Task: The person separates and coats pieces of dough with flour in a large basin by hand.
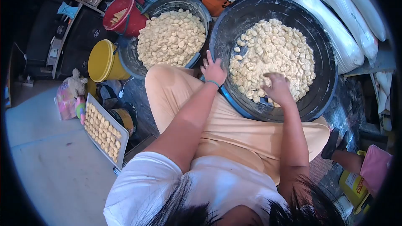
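A large black basin (pixel 322 75) with a blue outer rim stands in front of me, partly over my crossed legs. Inside it lie many small, round, flattened dough pieces (pixel 276 46), pale and dusted with flour. My left hand (pixel 215 72) holds the basin's left rim, its fingers over the outer edge and a teal band at the wrist. Reaching in from the near side, my right hand (pixel 278 89) touches the dough pieces with its fingers apart. The tips of some right fingers are hard to make out among the pieces.
A second basin (pixel 204 10) full of similar pieces (pixel 171 37) stands left. Beyond are a red bucket (pixel 119 14), a yellow bucket (pixel 100 60) and a tray (pixel 122 132) of dough rounds. White sacks (pixel 326 29) lie right. Another person's leg (pixel 347 161) shows at lower right.
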The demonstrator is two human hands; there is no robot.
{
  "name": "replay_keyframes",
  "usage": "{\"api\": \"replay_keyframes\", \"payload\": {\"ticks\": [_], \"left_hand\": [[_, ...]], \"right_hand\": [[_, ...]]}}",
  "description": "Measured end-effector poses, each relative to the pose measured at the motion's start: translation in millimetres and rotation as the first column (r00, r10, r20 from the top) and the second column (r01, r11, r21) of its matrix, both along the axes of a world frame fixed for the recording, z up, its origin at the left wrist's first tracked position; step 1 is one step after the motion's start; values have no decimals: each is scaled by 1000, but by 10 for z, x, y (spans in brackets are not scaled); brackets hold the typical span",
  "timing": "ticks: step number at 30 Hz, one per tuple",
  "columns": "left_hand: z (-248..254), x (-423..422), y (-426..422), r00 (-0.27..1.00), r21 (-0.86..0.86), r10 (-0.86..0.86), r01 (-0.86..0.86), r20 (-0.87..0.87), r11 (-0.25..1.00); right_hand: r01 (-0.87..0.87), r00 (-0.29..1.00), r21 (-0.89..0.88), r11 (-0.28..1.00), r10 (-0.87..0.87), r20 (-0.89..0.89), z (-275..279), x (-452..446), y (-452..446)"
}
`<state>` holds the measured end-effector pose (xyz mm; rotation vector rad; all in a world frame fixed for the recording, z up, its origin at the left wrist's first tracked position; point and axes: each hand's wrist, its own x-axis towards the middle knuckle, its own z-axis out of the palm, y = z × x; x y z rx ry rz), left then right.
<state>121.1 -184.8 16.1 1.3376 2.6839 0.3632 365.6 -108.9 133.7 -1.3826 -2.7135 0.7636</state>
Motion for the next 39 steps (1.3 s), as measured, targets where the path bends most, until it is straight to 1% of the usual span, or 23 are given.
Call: {"api": "replay_keyframes", "payload": {"ticks": [1,2,3,4,5,8,11,12,14,17,18,20,23,26,29,31,32,34,35,36,38,39], "left_hand": [[18,-15,4,990,4,45,-46,130,999],[25,-23,14,962,2,85,-89,259,996],[13,-22,10,982,13,68,-71,174,997],[-4,-23,-7,978,24,69,-75,196,997],[-16,-36,-4,974,38,69,-79,216,996],[-41,-48,-6,966,103,51,-80,254,991],[-42,-63,-13,951,131,56,-100,304,986],[-40,-68,-16,944,132,57,-104,324,986],[-112,-83,-25,949,186,33,-95,313,978],[-130,-83,-33,949,225,15,-90,316,970],[-121,-82,-37,948,230,13,-91,319,969],[-92,-74,-37,946,231,23,-102,322,968],[-40,-57,-31,938,215,32,-111,344,970],[-52,-72,-40,934,226,24,-111,358,968],[-24,-52,-34,935,222,18,-102,354,970],[-57,-69,-31,932,208,20,-101,361,973],[-69,-74,-28,950,164,31,-86,310,983],[-69,-58,4,977,75,41,-58,208,996],[-72,-50,16,995,17,22,-23,95,1000],[-59,-62,59,1000,-56,11,-10,12,998],[3,-149,212,1000,-70,-1,3,25,998],[-13,-227,304,999,-68,-19,21,38,997]], "right_hand": [[-100,984,-102,990,114,134,-48,7,-3],[-130,971,-156,979,157,179,-65,-4,-21],[-154,954,-215,964,202,223,-71,-27,-70],[-176,932,-280,944,251,261,-82,-40,-114],[-196,927,-339,920,286,240,-97,-49,-103],[-216,968,-278,936,243,67,-262,-26,-119],[-115,983,-494,862,171,69,126,-223,-99],[-112,984,-497,860,166,66,159,-266,-118],[-98,987,-503,859,149,62,193,-309,-144],[-178,977,-412,893,209,31,-14,-272,-191],[-190,973,-421,887,229,42,-15,-279,-202],[-214,961,-437,873,268,65,-15,-302,-230],[-261,949,-394,881,309,62,-104,-301,-284],[-217,945,-464,859,304,119,-14,-354,-277],[-249,946,-435,866,313,82,-38,-334,-274],[-267,943,-433,861,326,65,-208,-271,-248],[-279,941,-432,857,334,56,-284,-245,-229],[-173,971,-494,852,232,60,-346,-195,-152],[-115,982,-524,844,176,67,-391,-153,-103],[-42,994,-510,859,86,64,-540,-65,-47],[110,994,-484,868,-92,60,-1062,201,60],[200,980,-533,822,-159,122,-1296,328,131]]}}
